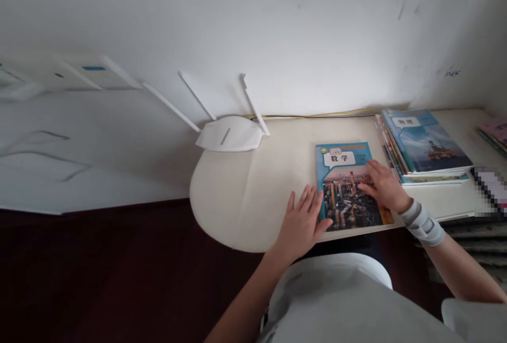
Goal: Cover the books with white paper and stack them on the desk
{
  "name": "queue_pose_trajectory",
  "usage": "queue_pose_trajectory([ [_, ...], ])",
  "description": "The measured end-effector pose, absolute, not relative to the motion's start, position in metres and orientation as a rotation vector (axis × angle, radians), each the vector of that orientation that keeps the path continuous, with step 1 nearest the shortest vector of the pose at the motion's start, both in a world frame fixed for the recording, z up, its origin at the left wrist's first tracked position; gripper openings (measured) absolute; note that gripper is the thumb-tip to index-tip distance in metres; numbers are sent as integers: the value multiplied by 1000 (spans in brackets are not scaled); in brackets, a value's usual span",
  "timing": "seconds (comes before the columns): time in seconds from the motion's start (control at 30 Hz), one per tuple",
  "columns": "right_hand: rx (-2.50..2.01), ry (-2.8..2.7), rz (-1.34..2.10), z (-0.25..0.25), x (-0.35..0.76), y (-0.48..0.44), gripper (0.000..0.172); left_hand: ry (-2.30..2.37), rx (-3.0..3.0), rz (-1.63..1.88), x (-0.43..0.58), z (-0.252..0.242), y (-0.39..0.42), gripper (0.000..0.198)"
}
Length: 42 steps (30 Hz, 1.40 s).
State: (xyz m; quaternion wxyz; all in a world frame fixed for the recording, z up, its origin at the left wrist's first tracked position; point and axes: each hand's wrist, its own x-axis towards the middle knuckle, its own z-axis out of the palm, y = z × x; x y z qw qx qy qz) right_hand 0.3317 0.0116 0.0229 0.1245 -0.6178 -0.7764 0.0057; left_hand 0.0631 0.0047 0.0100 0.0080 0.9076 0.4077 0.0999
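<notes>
A blue textbook (344, 174) with a city photo on its cover lies flat on the cream desk (245, 189), close to the front edge. My left hand (303, 221) rests open on the desk against the book's left edge, thumb on the cover's lower corner. My right hand (382, 184) lies flat on the cover's right side, fingers spread and open. A grey band (423, 222) wraps my right wrist.
A stack of textbooks (423, 145) sits just right of the book. A white router (232, 132) with several antennas stands at the desk's back left by the wall. More books (495, 132) lie at the far right. A yellow cable (317, 116) runs along the wall.
</notes>
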Motion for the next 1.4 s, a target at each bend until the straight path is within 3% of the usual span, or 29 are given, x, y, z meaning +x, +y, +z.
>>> queue_pose_trajectory([
  [0.13,-2071,-2070,-55,3,360,2,70,1307,2814,226,82,3,-2,76],
  [0.33,-2011,-1944,0,-1,355,3,76,1333,2778,240,96,4,3,72],
  [0.63,-1383,-2165,635,81,320,22,66,1243,2691,259,93,5,10,77],
  [0.77,-1531,-2411,525,90,263,58,78,1329,2645,238,66,8,25,59],
  [0.87,-1711,-2578,488,77,236,76,84,1656,2539,165,44,6,33,60],
  [1.03,-1582,-2805,428,60,232,78,78,1822,2462,168,27,2,36,61],
  [1.4,-1462,-2909,278,54,222,80,67,1720,2319,482,25,-8,39,51],
])
